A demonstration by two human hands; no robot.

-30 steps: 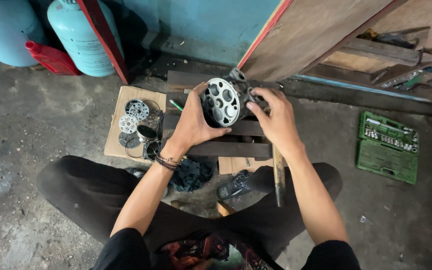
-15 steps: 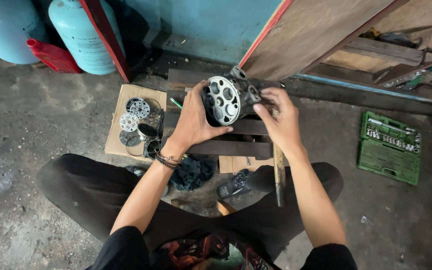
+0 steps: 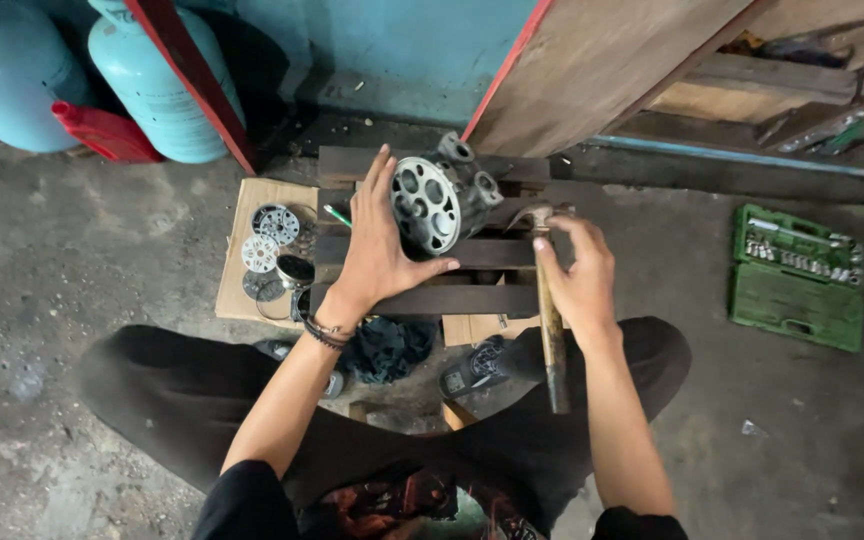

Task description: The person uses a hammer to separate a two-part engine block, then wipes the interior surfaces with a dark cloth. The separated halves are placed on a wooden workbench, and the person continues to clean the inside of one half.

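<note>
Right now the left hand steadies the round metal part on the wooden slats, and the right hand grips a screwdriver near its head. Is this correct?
Not quite. In the head view the right hand grips a hammer near its head, not a screwdriver. The left hand does steady the round metal part on the wooden slats.

Left hand (image 3: 377,250) steadies a grey cast-metal cylinder block (image 3: 442,200), pale silver face dotted with dark round holes. Right hand (image 3: 577,270) grips a hammer with brown wooden handle (image 3: 550,330), dull steel head. Under both: dark brown wooden slats (image 3: 432,298). Left of the grip: tan cardboard sheet (image 3: 247,250) with silver perforated discs (image 3: 270,235). Far right: green plastic socket case (image 3: 797,278), silver sockets. Behind left: light blue gas cylinders (image 3: 152,80), red bar (image 3: 192,80). Black trousers (image 3: 182,385).
</note>
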